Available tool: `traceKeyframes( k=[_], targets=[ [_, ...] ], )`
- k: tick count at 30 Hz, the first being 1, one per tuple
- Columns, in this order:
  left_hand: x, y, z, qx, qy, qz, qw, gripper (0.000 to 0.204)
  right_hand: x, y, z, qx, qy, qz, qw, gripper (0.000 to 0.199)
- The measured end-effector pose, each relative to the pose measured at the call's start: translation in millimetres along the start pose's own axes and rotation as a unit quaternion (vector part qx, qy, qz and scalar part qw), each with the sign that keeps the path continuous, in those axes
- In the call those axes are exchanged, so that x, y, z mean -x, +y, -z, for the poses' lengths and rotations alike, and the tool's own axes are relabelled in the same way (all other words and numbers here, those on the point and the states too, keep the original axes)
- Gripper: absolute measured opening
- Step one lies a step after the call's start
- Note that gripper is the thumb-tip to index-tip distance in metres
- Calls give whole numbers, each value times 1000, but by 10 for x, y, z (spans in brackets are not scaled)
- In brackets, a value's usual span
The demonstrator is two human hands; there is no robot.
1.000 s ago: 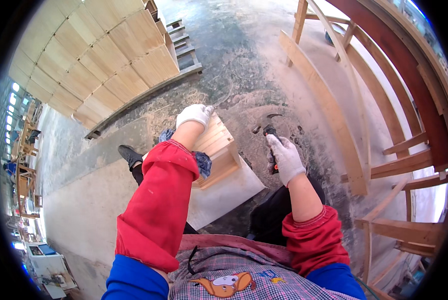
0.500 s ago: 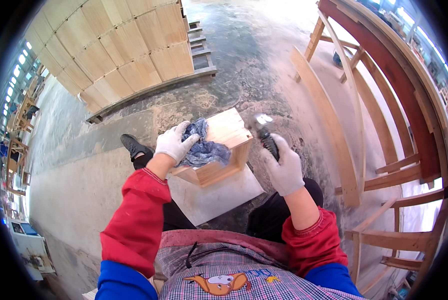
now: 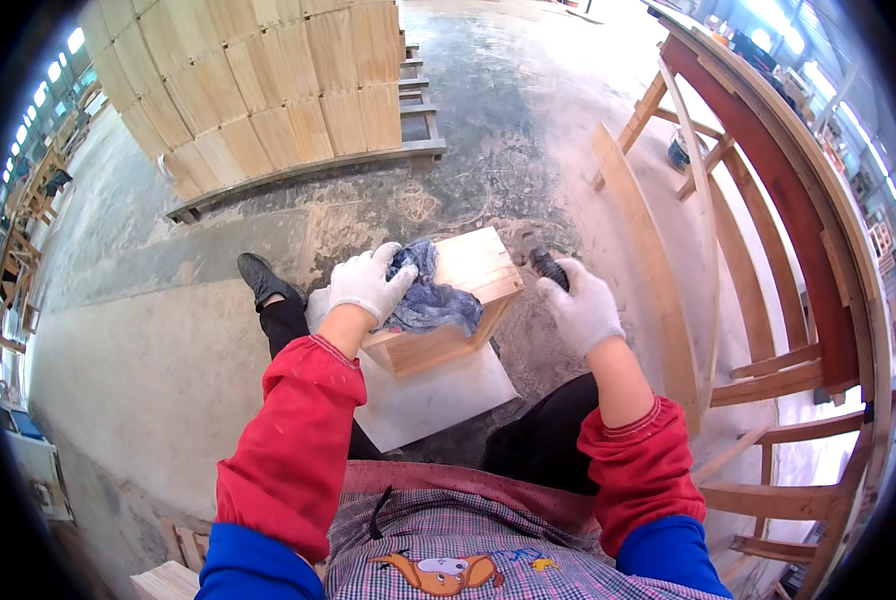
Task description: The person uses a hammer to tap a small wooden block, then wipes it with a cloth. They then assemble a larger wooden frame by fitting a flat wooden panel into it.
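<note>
The left hand point(image 3: 366, 283) is pressing a blue rag point(image 3: 430, 297) onto the wooden box point(image 3: 468, 290), which is sitting on a white slab point(image 3: 438, 395); the right hand point(image 3: 583, 308) is gripping a dark-handled tool point(image 3: 546, 264) beside the box's right edge.

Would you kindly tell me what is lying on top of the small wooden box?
A crumpled blue cloth lies on the wooden box, pressed by the gloved left hand. The box top beneath the cloth is hidden.

There is one view only, from a camera on the person's head. It looks steeply down and a little forward, so the person's chest and both forearms enter from the lower edge. The wooden box point(image 3: 455, 300) on the lap is near, about at arm's reach. The concrete floor point(image 3: 148, 330) spreads further out. The fisheye lens bends straight edges near the rim.
</note>
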State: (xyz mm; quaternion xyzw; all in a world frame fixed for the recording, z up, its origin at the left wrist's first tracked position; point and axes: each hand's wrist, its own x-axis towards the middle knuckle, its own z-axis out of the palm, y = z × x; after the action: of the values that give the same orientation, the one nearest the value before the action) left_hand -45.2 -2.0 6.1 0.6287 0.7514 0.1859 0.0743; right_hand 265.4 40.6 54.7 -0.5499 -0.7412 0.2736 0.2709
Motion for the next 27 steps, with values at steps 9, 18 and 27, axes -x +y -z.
traceKeyframes(
  k=[9, 18, 27],
  targets=[
    [36, 4, -5, 9, -2, 6, 1000, 48, 129, 2, -186, 37, -14, -26, 999, 32],
    [56, 5, 26, 3, 0, 10, 1000, 47, 64, -236, -137, -103, 44, 17, 993, 32],
    [77, -28, 16, 0, -2, 12, 1000, 46, -85, -250, -169, -96, 93, 69, 989, 35]
  ],
)
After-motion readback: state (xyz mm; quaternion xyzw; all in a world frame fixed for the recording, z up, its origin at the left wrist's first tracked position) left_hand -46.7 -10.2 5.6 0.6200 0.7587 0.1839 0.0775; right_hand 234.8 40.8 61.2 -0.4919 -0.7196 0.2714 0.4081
